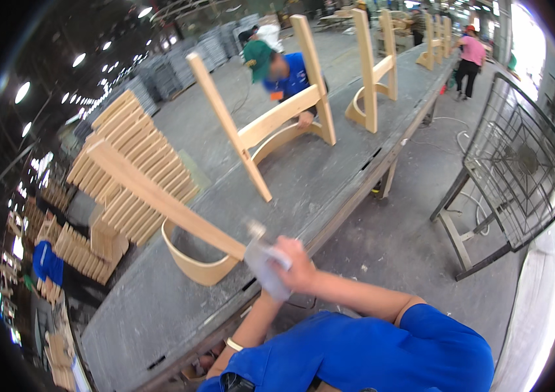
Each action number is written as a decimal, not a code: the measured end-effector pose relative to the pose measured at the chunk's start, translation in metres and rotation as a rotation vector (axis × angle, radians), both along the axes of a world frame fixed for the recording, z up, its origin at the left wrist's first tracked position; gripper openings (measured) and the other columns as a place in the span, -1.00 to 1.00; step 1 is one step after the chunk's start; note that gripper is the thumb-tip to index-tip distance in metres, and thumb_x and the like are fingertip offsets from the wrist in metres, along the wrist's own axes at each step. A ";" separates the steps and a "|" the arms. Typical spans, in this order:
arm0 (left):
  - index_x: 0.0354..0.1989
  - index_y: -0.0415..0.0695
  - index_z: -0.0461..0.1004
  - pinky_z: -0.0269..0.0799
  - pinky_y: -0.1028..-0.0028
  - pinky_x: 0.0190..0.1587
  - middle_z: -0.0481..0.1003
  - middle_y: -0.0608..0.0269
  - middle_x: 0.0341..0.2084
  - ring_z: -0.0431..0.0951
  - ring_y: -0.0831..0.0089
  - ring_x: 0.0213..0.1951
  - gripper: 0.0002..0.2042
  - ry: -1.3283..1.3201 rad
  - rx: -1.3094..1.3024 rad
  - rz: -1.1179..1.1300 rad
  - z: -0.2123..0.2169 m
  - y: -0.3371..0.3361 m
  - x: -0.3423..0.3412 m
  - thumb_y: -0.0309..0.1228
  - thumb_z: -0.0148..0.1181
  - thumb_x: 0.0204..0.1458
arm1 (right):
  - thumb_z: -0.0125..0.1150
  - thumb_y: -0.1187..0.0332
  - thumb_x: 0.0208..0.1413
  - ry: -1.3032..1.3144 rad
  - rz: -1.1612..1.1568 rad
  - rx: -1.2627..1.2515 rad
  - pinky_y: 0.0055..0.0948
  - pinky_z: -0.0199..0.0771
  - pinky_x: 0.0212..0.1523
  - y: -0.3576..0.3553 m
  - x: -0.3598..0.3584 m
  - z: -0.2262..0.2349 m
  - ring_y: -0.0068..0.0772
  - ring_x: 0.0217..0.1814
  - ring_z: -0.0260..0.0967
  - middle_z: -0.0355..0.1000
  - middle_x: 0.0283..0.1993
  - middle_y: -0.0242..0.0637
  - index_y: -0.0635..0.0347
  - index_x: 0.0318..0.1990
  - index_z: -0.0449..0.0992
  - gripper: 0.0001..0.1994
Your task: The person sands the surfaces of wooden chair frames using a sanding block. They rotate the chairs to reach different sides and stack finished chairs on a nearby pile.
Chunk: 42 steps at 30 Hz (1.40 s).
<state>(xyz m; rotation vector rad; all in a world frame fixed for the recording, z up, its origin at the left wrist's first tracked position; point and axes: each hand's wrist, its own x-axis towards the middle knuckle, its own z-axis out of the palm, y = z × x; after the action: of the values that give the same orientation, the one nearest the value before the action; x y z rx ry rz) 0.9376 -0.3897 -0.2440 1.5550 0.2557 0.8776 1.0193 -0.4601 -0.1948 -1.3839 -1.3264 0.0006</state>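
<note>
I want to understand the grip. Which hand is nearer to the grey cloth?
Right. The right hand presses the grey cloth against the wooden leg; the left hand is hidden beneath.

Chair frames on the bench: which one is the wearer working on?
The nearest chair frame, its long rail reaching the right hand holding a grey cloth; others stand farther along.

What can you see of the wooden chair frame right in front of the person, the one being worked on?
The chair frame is pale bare wood, lying upturned on the long grey workbench. A straight leg runs diagonally up and to the left; its near end meets a grey cloth or pad gripped by the right hand. A curved bent-wood rail rests on the bench. Stacked wooden slats sit behind. The left hand is hidden.
</note>
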 end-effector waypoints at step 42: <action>0.21 -0.21 0.27 0.36 0.42 0.06 0.48 0.16 -0.08 0.46 0.43 -0.02 -0.53 0.419 -0.038 -0.489 -0.009 0.047 0.299 -0.44 0.19 0.11 | -0.05 0.32 0.29 0.755 -0.926 0.118 -0.42 0.35 -0.03 -0.235 0.268 -0.091 -0.46 -0.05 0.37 0.47 -0.10 -0.21 0.40 0.02 0.40 -0.69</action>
<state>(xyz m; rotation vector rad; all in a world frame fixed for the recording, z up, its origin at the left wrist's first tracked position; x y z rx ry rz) 1.2370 -0.3422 -0.2528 1.6572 0.1751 0.1619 1.2877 -0.6953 -0.2862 -1.5586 -0.0124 -0.1593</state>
